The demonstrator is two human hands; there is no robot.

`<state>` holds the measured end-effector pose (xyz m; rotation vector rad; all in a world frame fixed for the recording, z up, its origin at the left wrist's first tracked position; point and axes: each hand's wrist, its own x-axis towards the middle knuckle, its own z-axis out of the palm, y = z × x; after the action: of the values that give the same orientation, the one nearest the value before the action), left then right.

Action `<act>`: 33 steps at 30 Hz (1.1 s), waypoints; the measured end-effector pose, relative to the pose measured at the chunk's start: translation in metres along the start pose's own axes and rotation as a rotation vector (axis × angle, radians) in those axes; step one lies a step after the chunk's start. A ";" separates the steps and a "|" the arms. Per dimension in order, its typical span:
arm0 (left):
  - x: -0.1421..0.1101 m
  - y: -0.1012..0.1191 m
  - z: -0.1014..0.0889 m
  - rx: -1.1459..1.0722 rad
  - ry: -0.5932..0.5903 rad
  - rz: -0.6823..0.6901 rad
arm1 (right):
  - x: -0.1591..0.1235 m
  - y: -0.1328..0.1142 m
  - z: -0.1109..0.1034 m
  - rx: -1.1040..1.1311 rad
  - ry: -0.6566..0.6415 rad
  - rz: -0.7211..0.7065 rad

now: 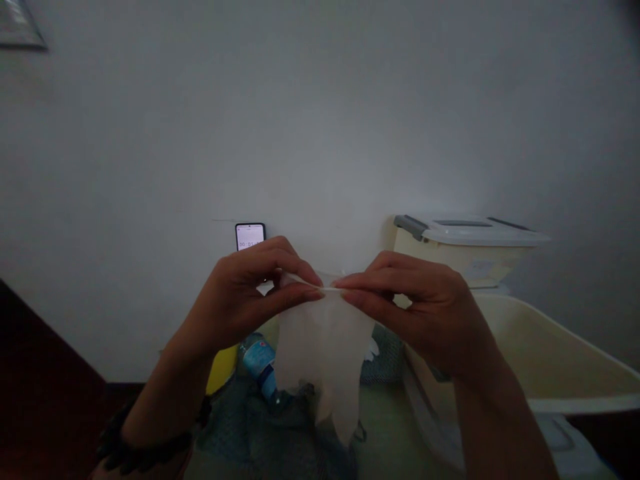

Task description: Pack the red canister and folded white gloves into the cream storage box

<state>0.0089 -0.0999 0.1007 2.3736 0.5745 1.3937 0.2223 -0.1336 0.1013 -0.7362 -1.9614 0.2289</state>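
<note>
A thin, whitish, translucent disposable glove (323,340) hangs between my hands with its finger ends pointing down. My left hand (257,287) pinches the cuff edge between thumb and fingers. From the other side my right hand (415,297) pinches the same edge, its fingertips close to those of the left. Behind the glove, a water bottle with a blue label (261,363) lies tilted and partly covered. Dark greenish fabric (245,420) is bunched below.
A phone (250,235) with a lit timer screen leans against the wall (320,133). On the right are a lidded storage box (460,263) and an open cream-coloured bin (560,353). Something yellow (221,370) shows beside my left forearm.
</note>
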 end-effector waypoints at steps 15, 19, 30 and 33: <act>0.000 0.008 0.002 -0.053 -0.131 -0.079 | -0.003 0.009 0.005 0.462 -0.035 0.191; 0.002 0.004 0.005 -0.058 -0.087 -0.085 | -0.003 0.015 0.005 0.612 -0.021 0.218; 0.001 0.003 0.009 -0.327 -0.133 -0.425 | 0.002 0.013 0.006 0.402 0.021 0.098; 0.004 0.004 0.009 -0.342 0.020 -0.415 | 0.002 0.013 0.007 0.420 0.016 0.135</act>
<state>0.0195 -0.1023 0.1011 1.8460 0.7199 1.2157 0.2206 -0.1212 0.0935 -0.5885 -1.7680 0.6906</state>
